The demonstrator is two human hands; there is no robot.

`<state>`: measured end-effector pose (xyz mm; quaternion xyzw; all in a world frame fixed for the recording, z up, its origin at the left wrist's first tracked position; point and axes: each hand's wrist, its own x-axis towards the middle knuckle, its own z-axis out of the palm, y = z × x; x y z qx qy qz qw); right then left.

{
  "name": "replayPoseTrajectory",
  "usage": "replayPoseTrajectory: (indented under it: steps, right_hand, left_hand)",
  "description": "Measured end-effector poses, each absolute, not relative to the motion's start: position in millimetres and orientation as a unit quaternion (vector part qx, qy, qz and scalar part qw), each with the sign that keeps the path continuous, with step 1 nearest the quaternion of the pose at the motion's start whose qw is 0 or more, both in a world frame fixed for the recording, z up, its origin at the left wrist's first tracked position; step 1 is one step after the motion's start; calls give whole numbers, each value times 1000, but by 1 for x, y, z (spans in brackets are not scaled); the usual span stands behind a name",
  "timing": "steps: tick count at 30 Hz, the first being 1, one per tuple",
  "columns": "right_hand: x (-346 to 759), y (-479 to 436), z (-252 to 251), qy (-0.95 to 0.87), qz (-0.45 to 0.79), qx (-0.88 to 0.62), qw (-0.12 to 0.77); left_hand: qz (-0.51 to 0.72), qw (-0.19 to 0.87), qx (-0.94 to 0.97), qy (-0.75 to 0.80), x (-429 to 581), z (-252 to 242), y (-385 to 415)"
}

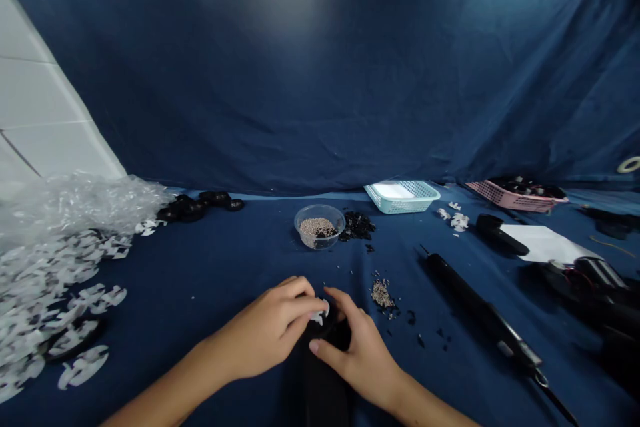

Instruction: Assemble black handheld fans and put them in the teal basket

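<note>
My left hand has its fingers closed on a small white plastic piece, pressed at the top of a black part. That black plastic part has a rounded head and a long body running toward me. Around the right side of its head curve the thumb and index finger of my right hand. Much of the head is hidden by my fingers. Just beyond my hands, a clear round bowl holds small metal screws. A little pile of screws lies to the right of my right hand.
Many white plastic pieces and clear plastic bags cover the left side. An electric screwdriver lies at the right. Small black parts sit beside the bowl. Behind are a light-blue basket and a pink basket.
</note>
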<state>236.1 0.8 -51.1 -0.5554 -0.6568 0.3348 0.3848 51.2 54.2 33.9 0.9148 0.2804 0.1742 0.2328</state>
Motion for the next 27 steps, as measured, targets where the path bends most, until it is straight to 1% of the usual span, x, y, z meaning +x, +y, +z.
replayPoseTrajectory:
  steps: [8, 21, 27]
  right_hand:
    - [236, 1, -54, -660, 329, -551, 391]
    - [235, 0, -51, -659, 321, -533, 421]
    - [236, -2, -53, -653, 324, -538, 423]
  left_hand:
    - [111, 241, 927, 264, 62, 54, 71]
    - [92, 238, 933, 254, 69, 51, 72]
    - [84, 215, 937, 262, 69, 55, 74]
